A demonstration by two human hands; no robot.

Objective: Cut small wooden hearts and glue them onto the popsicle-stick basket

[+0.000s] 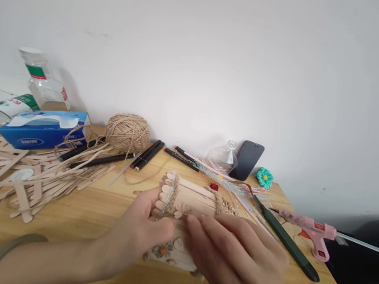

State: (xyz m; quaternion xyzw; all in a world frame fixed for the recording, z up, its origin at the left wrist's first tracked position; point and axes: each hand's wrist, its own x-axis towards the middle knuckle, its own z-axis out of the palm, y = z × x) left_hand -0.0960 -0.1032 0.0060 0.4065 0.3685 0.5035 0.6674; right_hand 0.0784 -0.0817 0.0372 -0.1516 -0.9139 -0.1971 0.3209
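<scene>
A container made of craft sticks [199, 194], trimmed with twine, lies on its side in front of me. My left hand [146, 236] grips its rounded-stick end, thumb on top. Small pale petals form a wooden flower [182, 209] on its upper side. The fingertips of my right hand [239, 260] are drawn together and press at that flower's right edge; whether a loose piece is between them is hidden. Lower on the container, a painted flower with an orange centre [163, 251] shows below my left thumb. My right hand covers much of the container's lower right part.
Loose craft sticks [1, 170] spread over the left, beside a blue tissue box [47, 129]. A twine ball [127, 132], black markers [149, 155], a glass bottle [223, 157] and a phone [247, 161] stand behind. A pink glue gun [315, 231] lies near the table's right edge.
</scene>
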